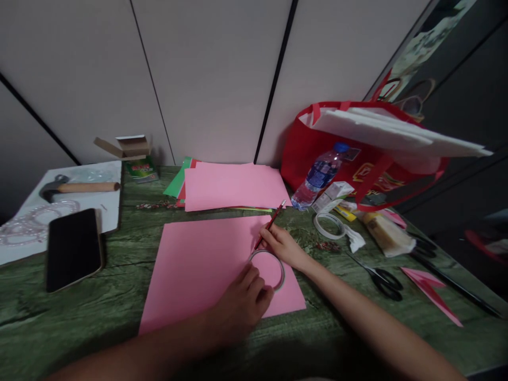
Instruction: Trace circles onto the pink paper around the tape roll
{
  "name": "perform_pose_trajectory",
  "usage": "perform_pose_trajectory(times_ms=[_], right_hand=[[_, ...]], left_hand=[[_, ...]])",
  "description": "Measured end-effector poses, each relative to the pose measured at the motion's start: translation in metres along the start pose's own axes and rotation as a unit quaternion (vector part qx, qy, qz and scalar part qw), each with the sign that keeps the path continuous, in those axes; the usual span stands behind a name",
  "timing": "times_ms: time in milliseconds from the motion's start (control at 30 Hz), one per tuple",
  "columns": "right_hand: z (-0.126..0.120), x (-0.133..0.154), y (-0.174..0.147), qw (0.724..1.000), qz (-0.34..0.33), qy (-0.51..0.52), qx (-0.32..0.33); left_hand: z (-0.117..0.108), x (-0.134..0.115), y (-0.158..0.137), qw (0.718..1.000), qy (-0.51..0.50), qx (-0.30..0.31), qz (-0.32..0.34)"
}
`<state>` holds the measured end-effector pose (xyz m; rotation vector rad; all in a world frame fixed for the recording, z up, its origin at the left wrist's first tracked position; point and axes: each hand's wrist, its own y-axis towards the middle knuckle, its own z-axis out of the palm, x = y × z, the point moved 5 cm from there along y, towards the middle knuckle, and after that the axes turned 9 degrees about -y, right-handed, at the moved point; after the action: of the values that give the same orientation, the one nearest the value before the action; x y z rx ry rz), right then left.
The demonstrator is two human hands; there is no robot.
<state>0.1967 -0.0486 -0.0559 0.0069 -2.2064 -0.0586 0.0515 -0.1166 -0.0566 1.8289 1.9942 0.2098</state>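
A sheet of pink paper (198,264) lies flat on the table in front of me. On its right part rests a round ring, like a roll of tape (283,275). My left hand (242,301) has its curled fingers on the ring's left edge, holding it against the paper. My right hand (280,244) grips a dark red pencil (274,223), its lower end at the upper left rim of the ring. Any line drawn there is too small to make out.
Behind lies a stack of pink sheets (234,185). To the right are a water bottle (320,177), a red bag (291,153), scissors (383,280) and folded pink paper (431,291). A phone (74,248), a hammer (87,187) and a small open box (141,168) are on the left.
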Motion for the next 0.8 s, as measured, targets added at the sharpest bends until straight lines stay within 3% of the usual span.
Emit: perform_pose_trajectory(times_ms=[433,600,800], right_hand=[[0.009,0.020,0.009,0.993,-0.080,-0.076,0.033],[0.006,0.013,0.013,0.994,-0.063,-0.081,0.045],[-0.005,0.002,0.013,0.995,-0.054,-0.078,0.019]], left_hand=[[0.003,-0.002,0.000,0.999,0.053,-0.002,0.011],[0.001,0.004,0.001,0.998,-0.001,0.048,-0.036],[0.003,0.016,0.001,0.993,-0.072,0.065,-0.074]])
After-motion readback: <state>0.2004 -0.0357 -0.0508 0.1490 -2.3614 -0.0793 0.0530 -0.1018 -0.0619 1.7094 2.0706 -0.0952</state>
